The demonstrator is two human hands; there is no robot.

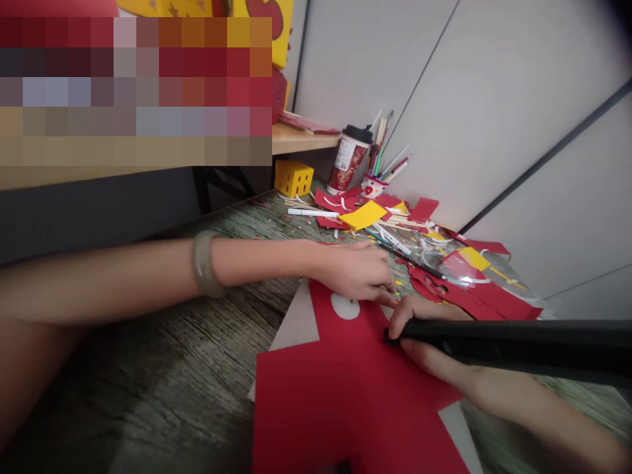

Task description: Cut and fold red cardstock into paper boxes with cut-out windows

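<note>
- Head view: I see the left hand palm down, forearm stretched across, fingers bent at the red card's far end; whether they grip, I can't tell.
- Right hand, angled inward: fingers pinch a long black object.
- Card lies on the table.

One head-worn camera supplies the view. It looks from above the near side of the worktop, facing forward and down. Framing is wide and slanted, with the seams of the far wall leaning. Range is close: the red sheet runs out of the near edge, and the left hand and right hand sit near mid-frame. A blurred dark bar crosses the right foreground. Pixelation masks the far left.
</note>
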